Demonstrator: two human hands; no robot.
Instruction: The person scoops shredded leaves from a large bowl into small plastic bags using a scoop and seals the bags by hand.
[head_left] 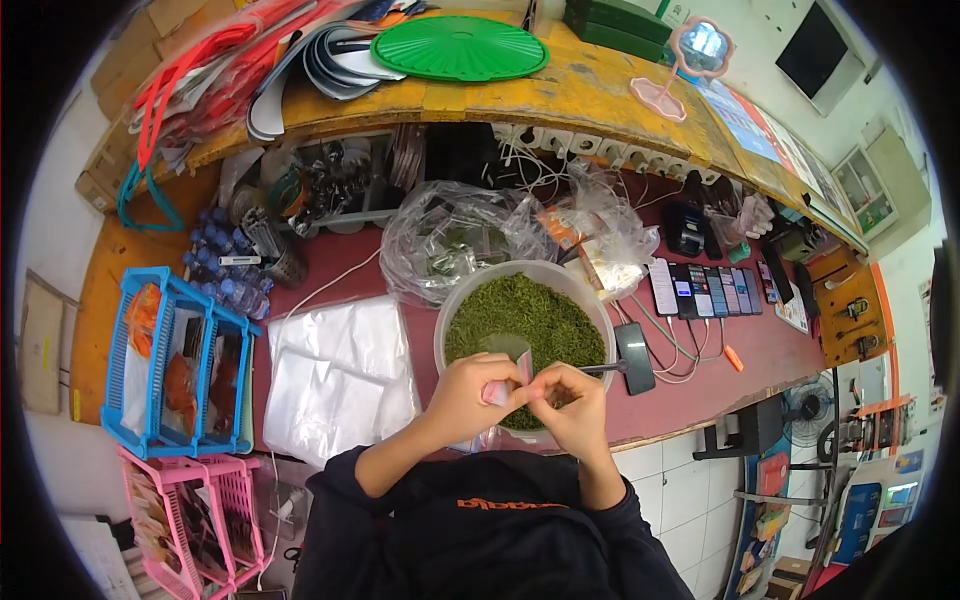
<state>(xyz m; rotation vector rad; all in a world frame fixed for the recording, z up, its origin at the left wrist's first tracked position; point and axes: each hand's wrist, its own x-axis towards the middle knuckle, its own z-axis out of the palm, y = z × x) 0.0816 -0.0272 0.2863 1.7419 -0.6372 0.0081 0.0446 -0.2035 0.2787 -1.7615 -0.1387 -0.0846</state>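
Sweatshirt [500,530] chest: orange lettering, upside down from this view, too blurred to read.
Phones [705,290] beyond the bowl [525,340]: lit screens, text illegible.

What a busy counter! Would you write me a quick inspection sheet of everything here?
Surface: dark red counter, crowded.
Job's things: bowl of green shreds; small packet held over it.
Clutter: clear bags, blue basket, pink basket, row of phones.
Hands: left hand and right hand both pinch the packet.
Cables: white leads run to the phones.
Surroundings: yellow shelf with green lid; fan below.
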